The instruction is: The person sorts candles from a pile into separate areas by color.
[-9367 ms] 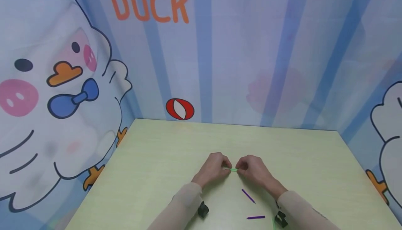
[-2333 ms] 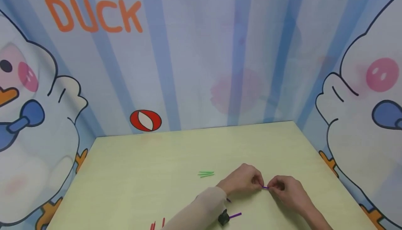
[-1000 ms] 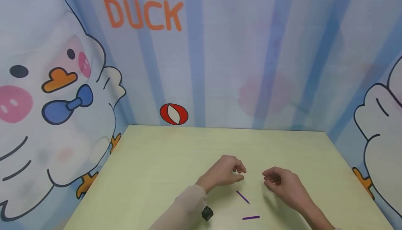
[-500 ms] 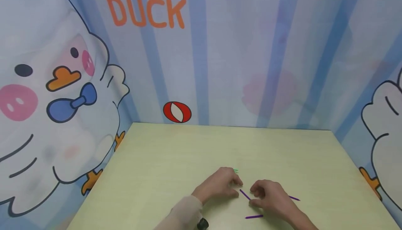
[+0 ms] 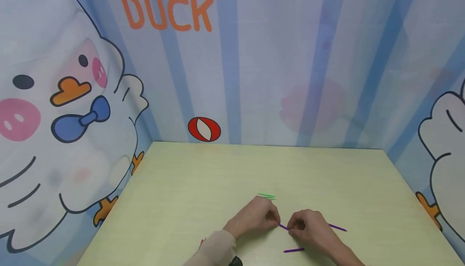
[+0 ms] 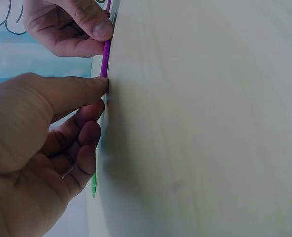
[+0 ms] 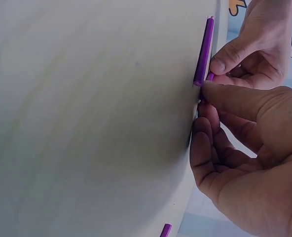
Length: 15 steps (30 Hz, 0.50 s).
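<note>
A thin purple stick (image 5: 283,226) lies between my two hands, low over the table. My left hand (image 5: 254,218) pinches its left end between thumb and finger, and my right hand (image 5: 313,231) pinches the other end. In the left wrist view, a short length of the purple stick (image 6: 105,61) shows between the fingertips. To the right of my right hand is a second purple stick (image 5: 338,227), partly hidden by that hand. A third purple stick (image 5: 294,250) lies nearer to me. Several green sticks (image 5: 267,196) rest close together just beyond my left hand.
Red tips (image 5: 202,241) peek out behind my left sleeve (image 5: 216,248), their rest hidden. The pale table (image 5: 189,177) ends at a blue striped cloth backdrop (image 5: 261,76) with duck pictures. A black wrist device (image 5: 236,261) sits under my left forearm.
Earlier my hands pinched a green stick, then a purple stick that now lies at the right. They moved back left and took the diagonal purple stick by its ends; it now lies flatter.
</note>
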Each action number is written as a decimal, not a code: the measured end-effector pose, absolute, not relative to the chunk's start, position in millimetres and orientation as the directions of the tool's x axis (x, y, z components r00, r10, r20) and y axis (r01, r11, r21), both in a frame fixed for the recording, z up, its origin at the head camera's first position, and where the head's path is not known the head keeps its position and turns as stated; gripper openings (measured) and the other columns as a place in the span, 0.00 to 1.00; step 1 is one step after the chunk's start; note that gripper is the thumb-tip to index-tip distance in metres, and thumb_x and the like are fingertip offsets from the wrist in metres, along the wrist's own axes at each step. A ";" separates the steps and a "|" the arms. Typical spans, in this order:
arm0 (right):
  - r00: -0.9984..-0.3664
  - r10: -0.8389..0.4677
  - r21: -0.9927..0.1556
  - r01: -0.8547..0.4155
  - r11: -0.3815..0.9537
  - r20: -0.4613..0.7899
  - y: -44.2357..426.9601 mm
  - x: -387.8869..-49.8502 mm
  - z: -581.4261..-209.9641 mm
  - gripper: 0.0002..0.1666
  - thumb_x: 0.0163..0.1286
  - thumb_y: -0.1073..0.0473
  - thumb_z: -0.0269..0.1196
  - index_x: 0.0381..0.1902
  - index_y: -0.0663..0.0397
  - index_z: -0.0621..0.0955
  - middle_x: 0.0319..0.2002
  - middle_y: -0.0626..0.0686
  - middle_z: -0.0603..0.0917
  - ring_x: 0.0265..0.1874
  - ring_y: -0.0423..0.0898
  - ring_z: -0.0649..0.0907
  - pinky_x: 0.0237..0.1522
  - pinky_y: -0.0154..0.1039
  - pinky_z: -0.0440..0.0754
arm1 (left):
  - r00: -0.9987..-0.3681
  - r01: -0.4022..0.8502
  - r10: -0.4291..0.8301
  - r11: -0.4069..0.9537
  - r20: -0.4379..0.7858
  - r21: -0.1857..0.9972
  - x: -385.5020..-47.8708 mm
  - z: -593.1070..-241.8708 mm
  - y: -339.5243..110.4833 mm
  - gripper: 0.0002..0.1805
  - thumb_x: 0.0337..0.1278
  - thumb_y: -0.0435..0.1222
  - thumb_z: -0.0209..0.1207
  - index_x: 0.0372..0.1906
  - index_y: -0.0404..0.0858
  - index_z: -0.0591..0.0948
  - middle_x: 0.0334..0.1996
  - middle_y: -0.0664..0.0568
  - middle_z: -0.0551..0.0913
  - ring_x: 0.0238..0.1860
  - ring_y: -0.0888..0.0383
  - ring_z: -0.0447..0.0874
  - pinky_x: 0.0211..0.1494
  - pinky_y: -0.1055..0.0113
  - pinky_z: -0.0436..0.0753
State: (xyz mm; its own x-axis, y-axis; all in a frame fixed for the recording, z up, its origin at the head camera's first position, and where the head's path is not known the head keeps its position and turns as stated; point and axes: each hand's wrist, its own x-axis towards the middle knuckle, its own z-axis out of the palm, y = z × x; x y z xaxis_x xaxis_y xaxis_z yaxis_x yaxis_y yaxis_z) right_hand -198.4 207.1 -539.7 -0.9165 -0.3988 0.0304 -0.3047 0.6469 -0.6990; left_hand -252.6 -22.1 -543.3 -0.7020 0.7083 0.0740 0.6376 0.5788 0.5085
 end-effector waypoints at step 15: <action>-0.961 -0.247 -0.648 -0.266 0.713 0.123 220.4 -190.7 -525.9 0.11 0.69 0.68 0.76 0.36 0.44 0.90 0.34 0.39 0.84 0.35 0.32 0.81 0.41 0.35 0.84 | -0.727 0.625 0.673 0.565 0.137 0.539 -256.1 -530.3 -6.4 0.05 0.67 0.31 0.74 0.37 0.45 0.93 0.31 0.67 0.87 0.35 0.75 0.78 0.45 0.81 0.79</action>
